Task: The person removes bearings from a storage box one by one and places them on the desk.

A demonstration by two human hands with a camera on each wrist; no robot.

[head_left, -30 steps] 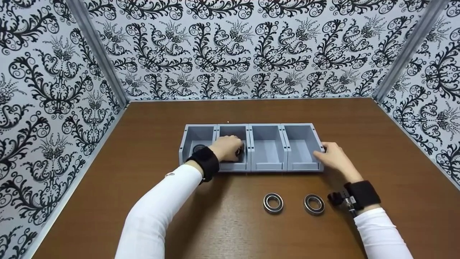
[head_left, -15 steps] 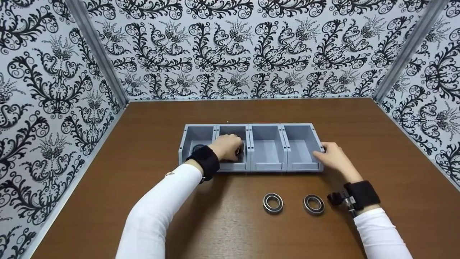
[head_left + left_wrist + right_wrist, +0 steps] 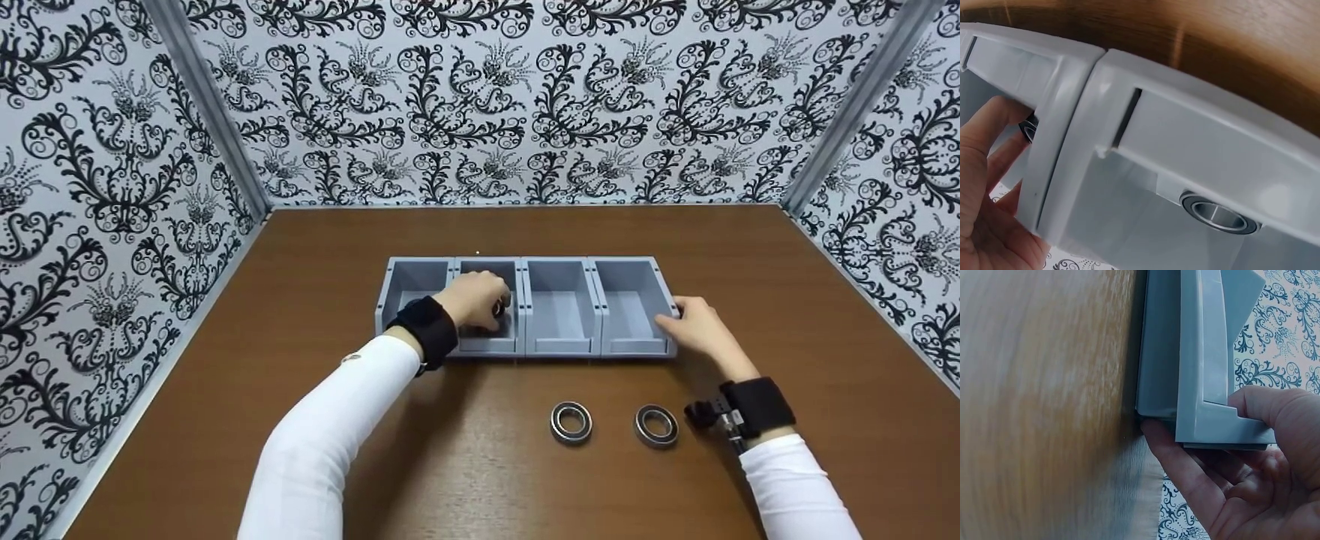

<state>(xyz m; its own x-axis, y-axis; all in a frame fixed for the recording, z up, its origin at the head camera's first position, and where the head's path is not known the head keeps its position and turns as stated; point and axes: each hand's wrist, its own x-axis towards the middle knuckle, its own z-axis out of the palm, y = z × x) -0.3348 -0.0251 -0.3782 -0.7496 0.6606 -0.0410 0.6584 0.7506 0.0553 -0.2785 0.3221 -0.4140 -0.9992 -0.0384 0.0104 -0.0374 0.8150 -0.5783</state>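
My left hand (image 3: pixel 474 298) reaches into the second bin from the left, its thumb and fingers pinching a ball bearing (image 3: pixel 1028 128). In the head view only a dark edge of that bearing (image 3: pixel 499 307) shows beside the fingers. Another bearing (image 3: pixel 1220 216) lies in the leftmost bin, hidden by the wrist strap in the head view. At the far right of the row, my right hand (image 3: pixel 699 328) grips the side wall of the end bin (image 3: pixel 637 346). In the right wrist view, the thumb is over the wall (image 3: pixel 1224 430) and the fingers are outside it.
Two bearings lie on the brown table, one (image 3: pixel 571 423) in front of the third bin (image 3: pixel 561 346) and one (image 3: pixel 656 427) in front of the end bin. Patterned walls (image 3: pixel 480 105) enclose the table at the back and sides.
My left hand has risen slightly within the second bin, still pinching the bearing. The leftmost bin's bearing has gone out of sight behind my wrist. The right hand keeps its grip.
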